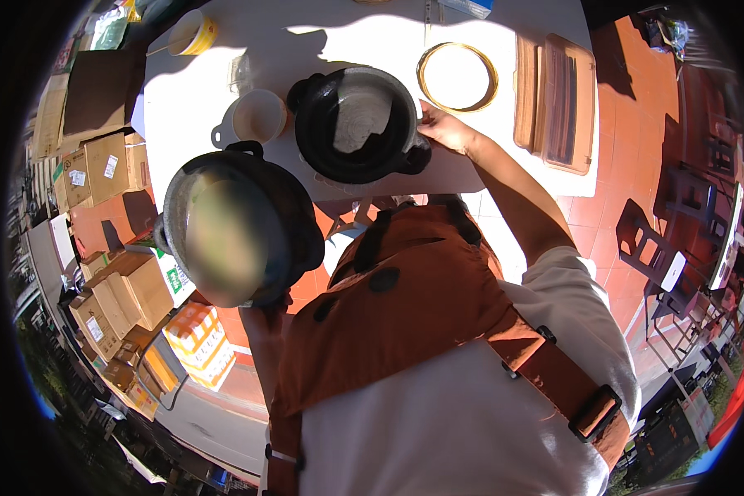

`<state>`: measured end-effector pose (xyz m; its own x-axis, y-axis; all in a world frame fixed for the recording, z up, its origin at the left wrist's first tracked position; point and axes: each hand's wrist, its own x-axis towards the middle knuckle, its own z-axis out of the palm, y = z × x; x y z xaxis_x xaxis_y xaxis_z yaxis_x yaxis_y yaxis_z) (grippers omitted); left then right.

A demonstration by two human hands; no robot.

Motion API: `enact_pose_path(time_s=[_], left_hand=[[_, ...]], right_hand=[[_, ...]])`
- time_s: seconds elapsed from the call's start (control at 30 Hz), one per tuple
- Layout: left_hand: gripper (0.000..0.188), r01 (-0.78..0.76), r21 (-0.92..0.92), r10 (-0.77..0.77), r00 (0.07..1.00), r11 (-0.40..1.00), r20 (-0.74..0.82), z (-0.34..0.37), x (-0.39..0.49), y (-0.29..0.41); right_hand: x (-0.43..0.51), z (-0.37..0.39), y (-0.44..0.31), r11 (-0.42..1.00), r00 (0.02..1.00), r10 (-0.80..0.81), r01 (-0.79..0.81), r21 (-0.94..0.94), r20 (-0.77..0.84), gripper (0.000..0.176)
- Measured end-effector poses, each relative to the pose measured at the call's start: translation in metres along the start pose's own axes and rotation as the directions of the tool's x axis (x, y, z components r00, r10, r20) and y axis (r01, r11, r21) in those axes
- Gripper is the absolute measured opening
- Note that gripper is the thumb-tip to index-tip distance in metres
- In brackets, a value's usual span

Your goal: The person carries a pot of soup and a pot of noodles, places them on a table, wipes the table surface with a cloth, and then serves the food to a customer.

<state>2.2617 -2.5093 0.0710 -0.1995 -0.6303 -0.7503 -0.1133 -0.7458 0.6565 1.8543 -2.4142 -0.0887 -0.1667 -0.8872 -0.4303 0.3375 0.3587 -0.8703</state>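
Note:
A dark two-handled pot [297, 217] is tilted off the near left edge of the table; its opening is blurred, so its contents are unclear. My left hand [279, 308] holds this pot from below, mostly hidden behind it. On the white table [359, 43] stands a black two-handled pot [359, 124] with a grey inner base, partly in shadow. My right hand [440, 127] is at this pot's right side, just above its handle; whether the fingers grip is unclear. A thin round ring [495, 77] lies beyond that hand.
Left on the table are a handled cup [259, 116], a clear container [240, 74] and a yellow-white tub [193, 32]. A lidded case [568, 102] lies at right. Cardboard boxes [105, 167] fill the left floor; stools [651, 245] stand at right.

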Motion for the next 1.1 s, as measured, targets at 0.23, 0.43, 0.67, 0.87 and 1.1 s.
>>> enact_pose_path(time_s=[0.23, 0.43, 0.67, 0.87, 1.1], left_hand=[[0.042, -0.028, 0.038, 0.029, 0.999, 0.999, -0.016, 0.012, 0.006, 0.015], [0.048, -0.032, 0.103, 0.020, 0.993, 0.994, 0.116, -0.005, 0.023, 0.021], [0.041, 0.017, 0.015, -0.020, 0.979, 1.000, 0.204, -0.004, 0.033, 0.020], [0.042, 0.013, 0.134, -0.043, 0.973, 0.991, 0.226, 0.014, 0.024, 0.024], [0.044, -0.115, 0.185, 0.047, 0.940, 0.976, 0.337, 0.035, 0.025, 0.025]], right_hand=[[-0.056, 0.035, 0.041, 0.871, 0.993, 0.058, -0.001, 0.491, -0.101, 0.054], [-0.099, 0.032, 0.093, 0.874, 0.945, -0.100, 0.234, 0.426, -0.312, 0.044], [-0.166, 0.026, 0.138, 0.823, 0.942, 0.095, 0.107, 0.558, -0.322, 0.047], [-0.169, 0.054, 0.163, 0.599, 0.947, 0.001, 0.256, 0.759, -0.321, 0.035], [-0.170, 0.062, 0.141, 0.348, 0.932, -0.154, 0.362, 0.865, -0.328, 0.042]])
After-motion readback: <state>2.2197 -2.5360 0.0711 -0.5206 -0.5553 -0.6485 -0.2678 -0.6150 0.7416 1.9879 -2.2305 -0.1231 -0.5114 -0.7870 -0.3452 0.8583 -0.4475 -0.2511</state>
